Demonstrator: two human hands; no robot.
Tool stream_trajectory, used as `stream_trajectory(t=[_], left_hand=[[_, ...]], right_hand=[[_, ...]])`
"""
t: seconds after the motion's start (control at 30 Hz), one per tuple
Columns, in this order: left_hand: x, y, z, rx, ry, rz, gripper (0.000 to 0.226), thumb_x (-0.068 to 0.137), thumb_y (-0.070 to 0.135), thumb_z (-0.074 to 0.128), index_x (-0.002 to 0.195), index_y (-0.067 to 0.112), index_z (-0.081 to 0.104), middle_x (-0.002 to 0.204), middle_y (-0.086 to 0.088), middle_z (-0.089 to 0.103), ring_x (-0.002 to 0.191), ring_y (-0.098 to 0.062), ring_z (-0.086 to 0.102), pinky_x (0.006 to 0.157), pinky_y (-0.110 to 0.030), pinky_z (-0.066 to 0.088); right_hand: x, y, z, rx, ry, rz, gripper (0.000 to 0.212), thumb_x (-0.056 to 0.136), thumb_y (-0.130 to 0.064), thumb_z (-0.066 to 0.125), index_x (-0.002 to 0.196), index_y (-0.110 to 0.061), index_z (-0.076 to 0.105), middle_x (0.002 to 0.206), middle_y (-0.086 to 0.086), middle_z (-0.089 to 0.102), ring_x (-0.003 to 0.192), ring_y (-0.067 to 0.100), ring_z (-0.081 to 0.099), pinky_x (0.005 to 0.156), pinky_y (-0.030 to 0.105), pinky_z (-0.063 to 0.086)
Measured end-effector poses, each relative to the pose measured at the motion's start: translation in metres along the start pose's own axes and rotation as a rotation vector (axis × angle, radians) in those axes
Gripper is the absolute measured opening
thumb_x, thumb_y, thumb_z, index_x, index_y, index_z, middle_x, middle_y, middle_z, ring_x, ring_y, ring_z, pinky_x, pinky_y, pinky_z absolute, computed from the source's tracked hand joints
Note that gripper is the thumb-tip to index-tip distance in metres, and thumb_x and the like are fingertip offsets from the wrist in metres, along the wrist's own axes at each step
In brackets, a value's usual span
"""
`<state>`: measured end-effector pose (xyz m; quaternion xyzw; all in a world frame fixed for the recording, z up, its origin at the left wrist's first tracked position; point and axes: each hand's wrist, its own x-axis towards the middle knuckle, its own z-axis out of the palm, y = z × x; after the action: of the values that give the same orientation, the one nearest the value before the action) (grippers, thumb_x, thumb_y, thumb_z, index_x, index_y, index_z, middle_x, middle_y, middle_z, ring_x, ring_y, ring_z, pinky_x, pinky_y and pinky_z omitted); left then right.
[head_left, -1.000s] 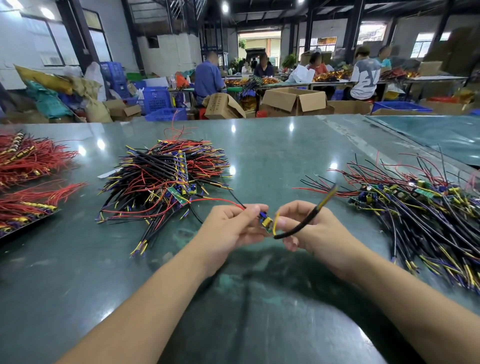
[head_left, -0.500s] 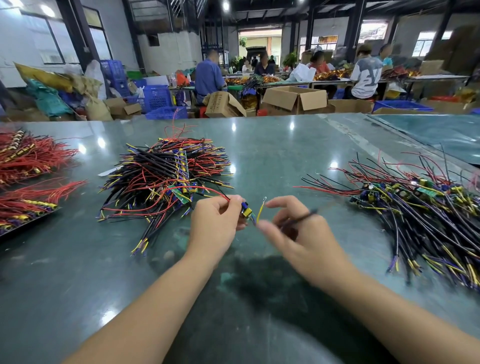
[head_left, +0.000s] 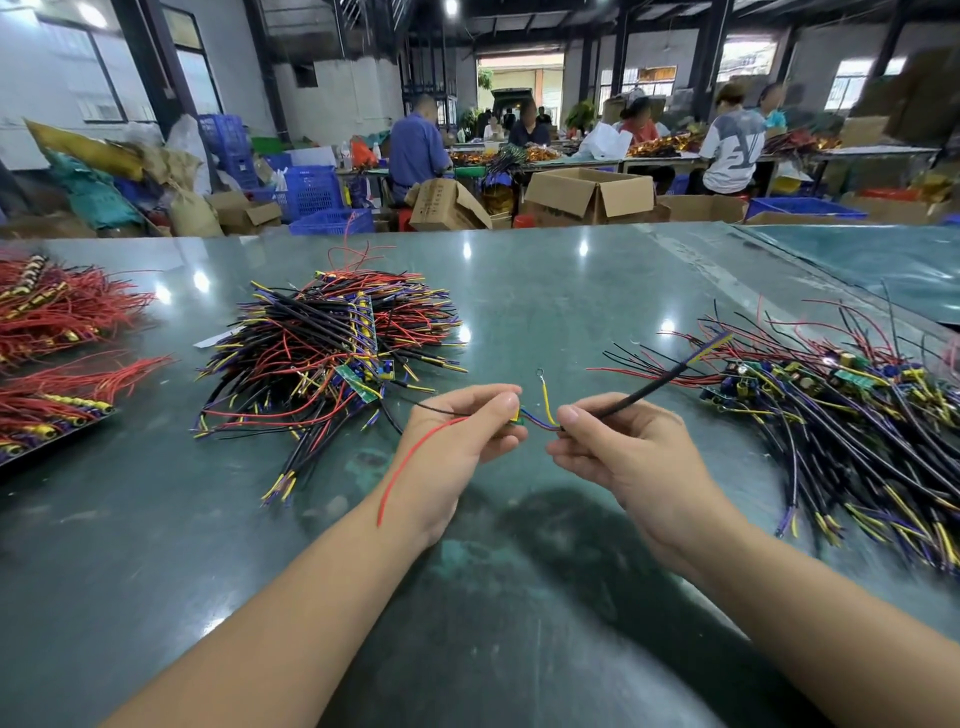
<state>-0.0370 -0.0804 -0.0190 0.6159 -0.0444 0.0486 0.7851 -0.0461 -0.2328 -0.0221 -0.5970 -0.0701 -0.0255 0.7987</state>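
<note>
The left hand (head_left: 462, 436) pinches a small board (head_left: 516, 415) between thumb and fingertips; only a yellow and green edge of it shows past the thumb. A red lead (head_left: 415, 462) runs from it back over the wrist, and a thin black lead (head_left: 431, 408) trails off to the left. The right hand (head_left: 623, 452) grips a black cable (head_left: 649, 389) near its end, fingers curled round it. The cable slants up and to the right, ending in yellow and purple tips. A blue wire (head_left: 535, 418) joins cable to board across the gap between the hands. A yellow wire (head_left: 545, 397) stands up free, with a tiny loop at its tip. All this is held just above the green table (head_left: 519, 291), between the left pile (head_left: 322, 358) and the right pile (head_left: 857, 415) of similar pieces.
</note>
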Motion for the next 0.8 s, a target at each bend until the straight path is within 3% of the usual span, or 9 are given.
stream_trajectory(t=[0.2, 0.33, 0.43, 0.53, 0.67, 0.8], left_hand=[[0.0014, 0.0058, -0.0027, -0.111, -0.001, -0.162, 0.02, 0.093, 0.021, 0.056, 0.084, 0.007, 0.066, 0.061, -0.002, 0.066, 0.055, -0.008, 0.065, 0.051, -0.014, 0.051], [0.0018, 0.0074, -0.0032, -0.189, -0.001, -0.252, 0.024, 0.095, 0.021, 0.054, 0.079, 0.006, 0.067, 0.06, -0.004, 0.066, 0.054, -0.009, 0.065, 0.051, -0.016, 0.052], [0.0026, 0.0084, -0.0053, -0.237, -0.027, -0.299, 0.026, 0.096, 0.02, 0.052, 0.079, 0.007, 0.067, 0.065, -0.006, 0.066, 0.053, -0.009, 0.064, 0.049, -0.017, 0.052], [0.0026, 0.0084, -0.0062, -0.263, -0.067, -0.345, 0.025, 0.098, 0.02, 0.048, 0.083, 0.006, 0.063, 0.069, -0.012, 0.067, 0.058, -0.015, 0.067, 0.051, -0.02, 0.054], [0.0025, 0.0079, -0.0056, -0.188, -0.147, -0.38, 0.023, 0.084, 0.033, 0.062, 0.087, 0.01, 0.06, 0.078, -0.015, 0.071, 0.069, -0.023, 0.071, 0.058, -0.023, 0.057], [-0.0007, 0.0058, -0.0065, -0.07, -0.204, -0.324, 0.037, 0.061, 0.03, 0.076, 0.088, 0.011, 0.06, 0.078, -0.005, 0.07, 0.069, -0.014, 0.069, 0.061, -0.019, 0.055]], right_hand=[[0.0009, -0.0004, -0.0035, -0.095, -0.097, -0.054, 0.01, 0.083, 0.006, 0.064, 0.08, -0.003, 0.062, 0.065, 0.003, 0.065, 0.067, 0.015, 0.069, 0.066, 0.02, 0.056], [-0.0017, -0.0066, -0.0045, -0.526, -0.208, -0.359, 0.022, 0.083, 0.006, 0.065, 0.076, -0.015, 0.064, 0.07, -0.006, 0.064, 0.068, 0.008, 0.063, 0.066, 0.017, 0.049], [-0.0027, -0.0061, -0.0051, -0.73, -0.247, -0.599, 0.017, 0.083, 0.006, 0.065, 0.078, -0.01, 0.066, 0.079, -0.002, 0.061, 0.07, 0.015, 0.058, 0.066, 0.03, 0.049], [-0.0012, -0.005, -0.0077, -0.83, -0.246, -0.725, 0.013, 0.085, 0.005, 0.063, 0.08, -0.008, 0.064, 0.081, 0.002, 0.06, 0.068, 0.025, 0.056, 0.062, 0.041, 0.05], [0.0008, -0.003, -0.0091, -0.822, -0.187, -0.678, 0.021, 0.082, 0.009, 0.064, 0.077, -0.011, 0.064, 0.078, 0.0, 0.059, 0.067, 0.026, 0.056, 0.063, 0.04, 0.05], [0.0, -0.0018, -0.0065, -0.857, -0.117, -0.557, 0.025, 0.079, 0.008, 0.065, 0.074, -0.016, 0.064, 0.073, -0.014, 0.057, 0.066, 0.009, 0.056, 0.065, 0.016, 0.044]])
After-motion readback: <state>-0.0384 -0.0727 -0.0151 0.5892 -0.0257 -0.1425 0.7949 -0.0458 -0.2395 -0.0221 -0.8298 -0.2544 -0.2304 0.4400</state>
